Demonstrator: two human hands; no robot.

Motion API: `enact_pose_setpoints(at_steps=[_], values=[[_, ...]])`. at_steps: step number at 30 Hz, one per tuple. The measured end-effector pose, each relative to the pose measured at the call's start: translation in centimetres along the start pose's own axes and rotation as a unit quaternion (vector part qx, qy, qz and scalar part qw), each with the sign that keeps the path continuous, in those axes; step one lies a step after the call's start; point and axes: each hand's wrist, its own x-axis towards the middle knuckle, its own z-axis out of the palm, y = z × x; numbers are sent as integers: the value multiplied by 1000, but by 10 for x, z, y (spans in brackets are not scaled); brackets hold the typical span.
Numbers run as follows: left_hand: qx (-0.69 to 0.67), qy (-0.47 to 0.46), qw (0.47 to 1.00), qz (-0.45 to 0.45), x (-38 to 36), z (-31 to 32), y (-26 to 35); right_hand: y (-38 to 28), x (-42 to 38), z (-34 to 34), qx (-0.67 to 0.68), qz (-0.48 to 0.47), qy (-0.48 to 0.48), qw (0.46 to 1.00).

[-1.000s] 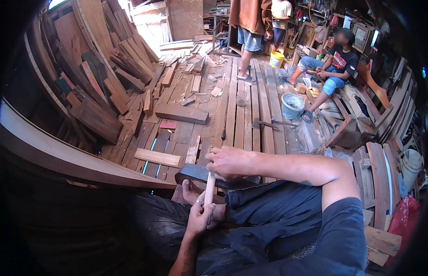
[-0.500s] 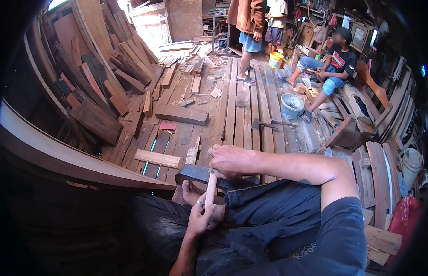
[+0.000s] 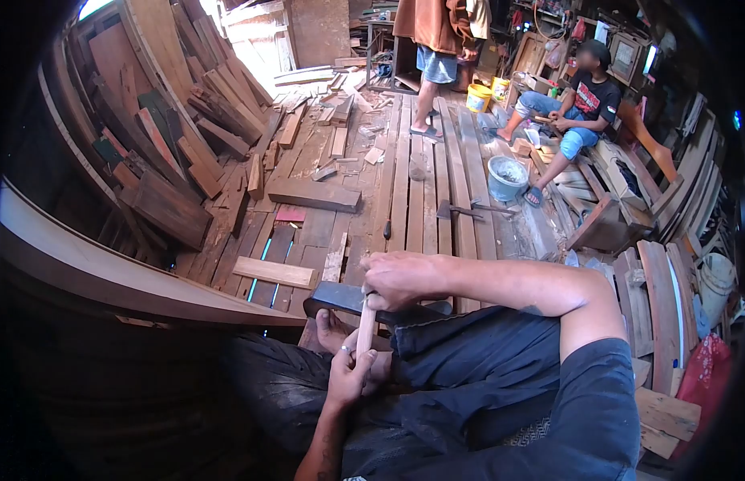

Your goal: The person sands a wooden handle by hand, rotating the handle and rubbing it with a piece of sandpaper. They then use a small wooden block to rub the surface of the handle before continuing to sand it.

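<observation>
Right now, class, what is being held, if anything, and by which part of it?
A wooden strip: left hand near its lower end, right hand at its upper end.

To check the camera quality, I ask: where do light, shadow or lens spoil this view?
Head view: glare washes out the bright opening; black shadow swallows the lower left; the wide lens leaves dark corners; the held wood strip looks fairly clear.
</observation>
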Motion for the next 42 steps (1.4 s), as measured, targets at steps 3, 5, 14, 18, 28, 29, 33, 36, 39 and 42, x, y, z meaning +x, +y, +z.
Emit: enact_pose_setpoints(at_steps=[3,5,14,18,28,29,33,36,39,42], values=[[0,1,1000,0,1,0,2,1,-4,4,-99,22,86,991],[10,8,1000,16,2,0,-1,-3,-4,4,-94,-5,58,994],[30,8,998,48,3,0,-10,-4,-6,-6,-123,50,26,991],[51,6,998,47,2,0,-10,-13,-8,-7,-55,25,-31,998],[43,33,997,61,5,2,-12,-14,-10,-19,-114,29,-91,989],[52,40,996,58,5,1,-12,-15,-10,-12,-89,24,-78,993],[66,45,996,50,5,-6,-8,-6,-8,-7,-94,-32,63,993],[77,34,996,38,4,-3,-9,-3,-6,-1,-94,-31,125,987],[91,16,995,45,2,0,-4,-15,-5,5,-38,-40,15,998],[102,13,993,62,4,-1,-9,-19,1,6,14,-67,-39,997]])
